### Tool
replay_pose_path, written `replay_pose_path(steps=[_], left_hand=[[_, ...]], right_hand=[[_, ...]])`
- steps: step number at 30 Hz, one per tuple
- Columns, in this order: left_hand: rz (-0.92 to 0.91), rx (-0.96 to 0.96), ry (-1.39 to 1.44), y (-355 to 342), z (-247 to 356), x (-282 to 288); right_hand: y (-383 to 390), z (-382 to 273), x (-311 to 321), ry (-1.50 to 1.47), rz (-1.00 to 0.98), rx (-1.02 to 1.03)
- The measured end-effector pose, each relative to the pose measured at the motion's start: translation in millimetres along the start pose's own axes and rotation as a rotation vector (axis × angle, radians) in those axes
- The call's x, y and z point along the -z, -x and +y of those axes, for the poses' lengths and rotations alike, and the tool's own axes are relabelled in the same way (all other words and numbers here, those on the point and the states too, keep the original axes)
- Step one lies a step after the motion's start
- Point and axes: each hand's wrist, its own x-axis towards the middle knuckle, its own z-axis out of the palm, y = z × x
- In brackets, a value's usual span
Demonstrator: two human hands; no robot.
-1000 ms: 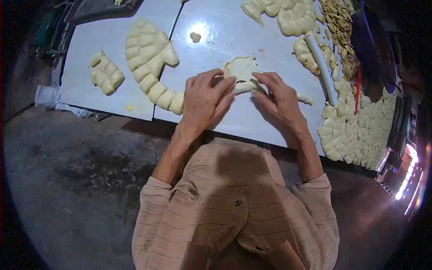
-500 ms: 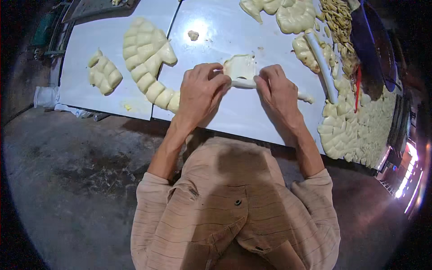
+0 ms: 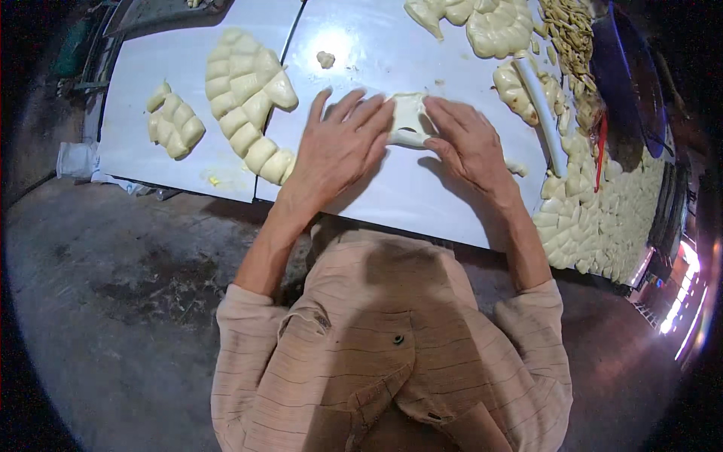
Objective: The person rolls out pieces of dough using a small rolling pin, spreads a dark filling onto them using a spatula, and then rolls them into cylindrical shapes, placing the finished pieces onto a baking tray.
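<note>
A thin sheet of pale dough [image 3: 409,113] lies on the white table, its near edge folded into a roll [image 3: 409,138]. My left hand [image 3: 343,143] rests palm down at the dough's left side, fingers spread, with the fingertips against its edge. Over the right edge lies my right hand [image 3: 471,147], its fingers stretched out and the thumb apart, touching the near roll. A small dark gap shows between the roll and the sheet. Parts of the dough's sides are hidden under my fingers. Neither hand is closed around it.
Cut dough pieces form a curved row [image 3: 245,98] at left, beside a smaller dough clump [image 3: 175,124]. To the right are a white rolling pin [image 3: 541,113], a pile of brownish strips [image 3: 568,45], many shaped dough pieces [image 3: 595,218] and a red-handled tool [image 3: 601,151].
Both hands have gone from pinching the roll's ends to lying with fingers extended along the dough's sides. They have moved slightly forward.
</note>
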Motion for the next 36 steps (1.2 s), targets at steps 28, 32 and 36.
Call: replay_pose_path(steps=[28, 32, 36], left_hand=[[-0.175, -0.113, -0.112, -20.4, -23.9, -2.4], [-0.09, -0.094, -0.099, -23.5, -27.1, -8.3], [0.022, -0.219, 0.126, -13.5, -28.0, 8.6]], right_hand=[[-6.4, 13.5, -1.0, 0.224, -0.298, 0.041], [-10.8, 17.8, 1.5, 0.23, -0.252, 0.063], [-4.3, 7.8, 11.5, -0.077, -0.156, 0.129]])
